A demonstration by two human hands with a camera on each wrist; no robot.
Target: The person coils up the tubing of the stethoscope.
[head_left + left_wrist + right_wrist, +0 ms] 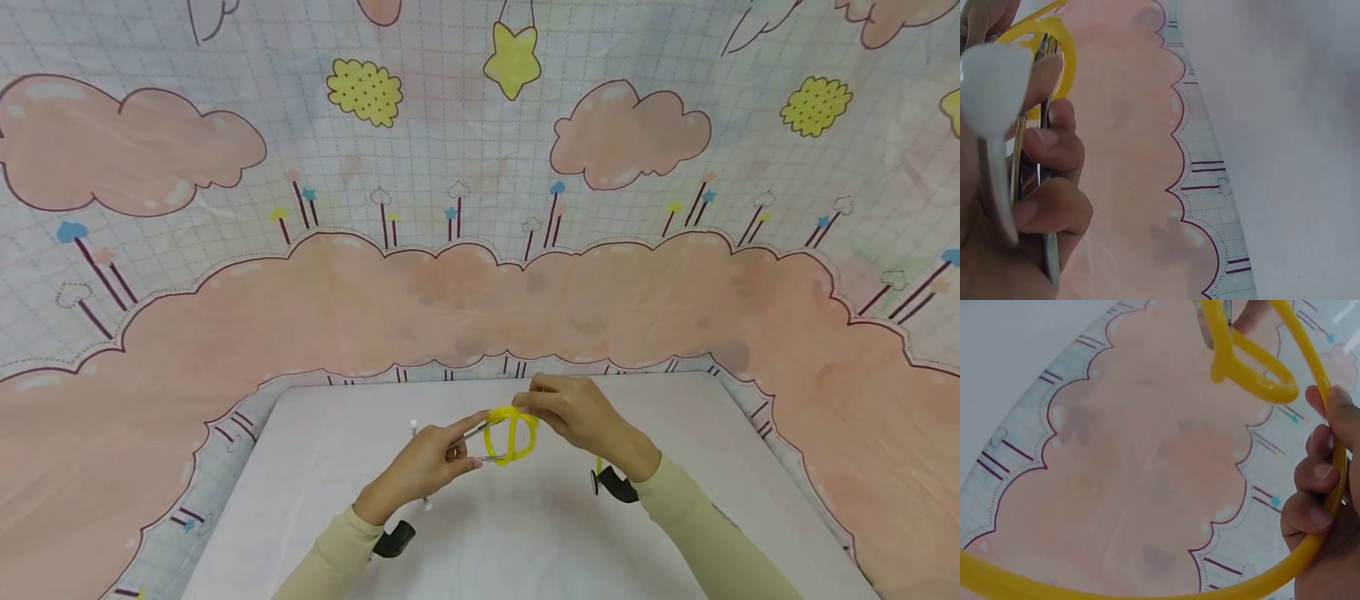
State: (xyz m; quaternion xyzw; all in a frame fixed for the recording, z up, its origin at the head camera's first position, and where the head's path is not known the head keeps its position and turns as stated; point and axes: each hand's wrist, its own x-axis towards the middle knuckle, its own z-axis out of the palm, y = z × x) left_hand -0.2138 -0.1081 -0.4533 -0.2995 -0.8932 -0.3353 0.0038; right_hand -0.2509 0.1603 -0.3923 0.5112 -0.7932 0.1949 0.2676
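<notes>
A stethoscope with yellow tubing [512,435] is held up above the white table between both hands. My left hand [429,460] grips its metal ear tubes [1049,187]. Two white ear tips [414,425] stick out past that hand, one large and close in the left wrist view. Part of the tubing loops around the far ends of the metal tubes. My right hand [573,412] has its fingers curled round another stretch of tubing [1310,547], at the right of the loop. The round chest piece [595,482] hangs below the right wrist.
Under the hands lies the white tabletop [315,500]. Behind it hangs a patterned cloth [465,308] with pink clouds and yellow shapes. A black wrist camera [393,540] is on the left forearm, another [618,485] on the right.
</notes>
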